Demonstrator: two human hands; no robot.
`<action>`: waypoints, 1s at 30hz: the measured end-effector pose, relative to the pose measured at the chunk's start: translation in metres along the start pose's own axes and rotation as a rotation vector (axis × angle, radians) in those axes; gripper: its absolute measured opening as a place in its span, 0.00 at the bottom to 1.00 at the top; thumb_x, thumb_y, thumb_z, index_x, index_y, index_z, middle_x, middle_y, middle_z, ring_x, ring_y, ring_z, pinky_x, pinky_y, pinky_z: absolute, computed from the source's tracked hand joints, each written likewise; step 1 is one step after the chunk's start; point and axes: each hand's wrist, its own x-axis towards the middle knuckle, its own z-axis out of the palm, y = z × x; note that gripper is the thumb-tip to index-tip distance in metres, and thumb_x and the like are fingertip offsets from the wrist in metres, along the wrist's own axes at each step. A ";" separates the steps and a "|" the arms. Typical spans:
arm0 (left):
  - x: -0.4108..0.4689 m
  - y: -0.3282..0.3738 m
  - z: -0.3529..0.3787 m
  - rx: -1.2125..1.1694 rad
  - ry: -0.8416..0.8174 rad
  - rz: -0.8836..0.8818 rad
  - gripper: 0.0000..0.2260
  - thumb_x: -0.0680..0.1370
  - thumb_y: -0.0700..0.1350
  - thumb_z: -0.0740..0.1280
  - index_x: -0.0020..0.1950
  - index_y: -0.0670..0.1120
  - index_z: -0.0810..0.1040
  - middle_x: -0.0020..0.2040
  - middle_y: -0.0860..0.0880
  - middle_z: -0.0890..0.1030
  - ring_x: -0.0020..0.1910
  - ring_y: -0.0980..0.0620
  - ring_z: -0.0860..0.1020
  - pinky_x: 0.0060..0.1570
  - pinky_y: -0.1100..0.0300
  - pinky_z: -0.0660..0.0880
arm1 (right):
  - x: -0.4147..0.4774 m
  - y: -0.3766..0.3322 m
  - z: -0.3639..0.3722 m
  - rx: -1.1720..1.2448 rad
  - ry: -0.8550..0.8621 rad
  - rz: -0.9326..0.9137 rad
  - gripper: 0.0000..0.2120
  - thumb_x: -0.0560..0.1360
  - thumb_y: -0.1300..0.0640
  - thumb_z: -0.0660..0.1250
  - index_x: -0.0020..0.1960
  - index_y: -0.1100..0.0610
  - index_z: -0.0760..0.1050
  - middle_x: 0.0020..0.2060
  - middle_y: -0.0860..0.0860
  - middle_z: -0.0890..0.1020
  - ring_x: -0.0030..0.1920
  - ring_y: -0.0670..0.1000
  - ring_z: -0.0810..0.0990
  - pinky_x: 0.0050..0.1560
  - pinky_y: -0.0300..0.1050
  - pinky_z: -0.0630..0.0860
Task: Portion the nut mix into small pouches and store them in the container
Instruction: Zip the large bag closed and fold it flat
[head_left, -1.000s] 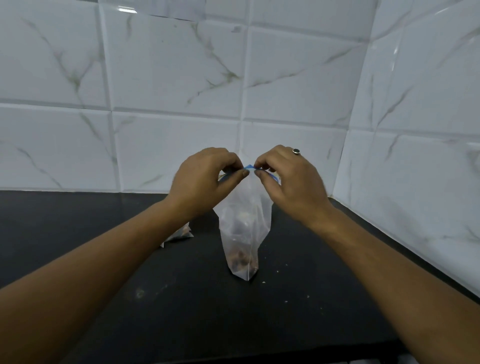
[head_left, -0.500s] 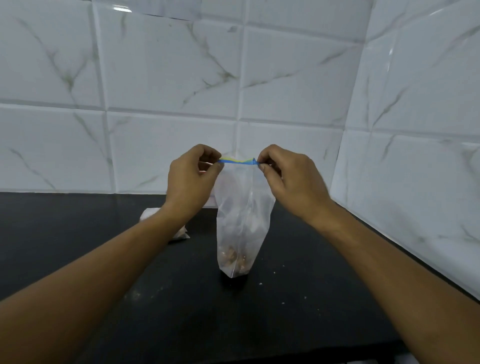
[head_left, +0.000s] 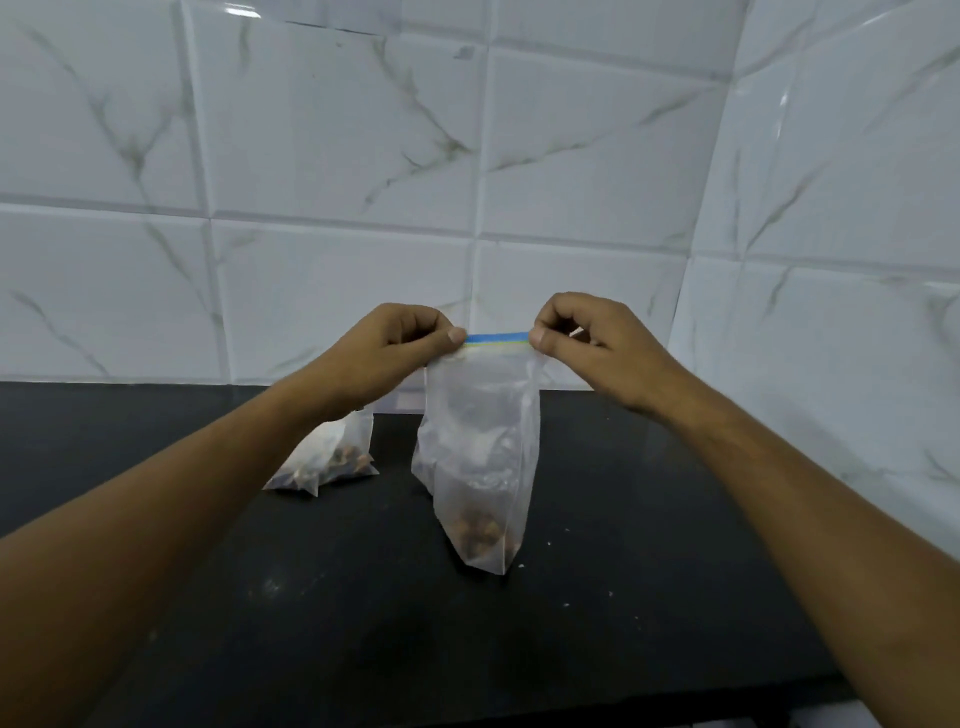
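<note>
A clear zip pouch (head_left: 480, 467) hangs upright over the black counter, with a small heap of nuts in its bottom corner. Its blue and yellow zip strip (head_left: 497, 339) is stretched flat between my hands. My left hand (head_left: 400, 345) pinches the strip's left end and my right hand (head_left: 582, 338) pinches its right end, thumbs toward each other. A second pouch with nuts (head_left: 332, 457) lies on the counter behind my left forearm, partly hidden by it. No storage container is in view.
The black counter (head_left: 363, 597) runs to a white marble-tiled wall (head_left: 337, 156) at the back and another tiled wall (head_left: 831, 260) on the right, forming a corner. Small crumbs speckle the counter near the pouch.
My hands have slid apart along the zip strip from its middle to its two ends, and the strip now lies flat and straight. The second pouch shows more.
</note>
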 end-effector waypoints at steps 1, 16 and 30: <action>0.001 0.002 -0.002 0.064 0.006 0.022 0.12 0.82 0.52 0.68 0.48 0.45 0.84 0.45 0.39 0.82 0.41 0.54 0.76 0.48 0.56 0.74 | 0.001 0.001 -0.001 0.021 -0.007 0.024 0.07 0.81 0.56 0.68 0.44 0.54 0.79 0.41 0.48 0.82 0.39 0.48 0.78 0.45 0.48 0.76; 0.012 -0.007 0.008 0.182 0.384 -0.042 0.05 0.80 0.40 0.69 0.49 0.49 0.85 0.43 0.54 0.85 0.39 0.61 0.81 0.42 0.69 0.76 | 0.006 0.002 -0.003 0.017 0.051 0.036 0.10 0.76 0.53 0.76 0.41 0.56 0.79 0.36 0.48 0.83 0.38 0.47 0.81 0.45 0.48 0.80; 0.007 0.023 0.000 0.094 0.136 0.154 0.06 0.79 0.44 0.73 0.55 0.46 0.83 0.39 0.50 0.85 0.38 0.56 0.83 0.37 0.69 0.75 | 0.015 -0.008 -0.006 0.228 -0.124 0.063 0.05 0.78 0.62 0.73 0.54 0.59 0.84 0.44 0.53 0.87 0.45 0.46 0.84 0.51 0.37 0.79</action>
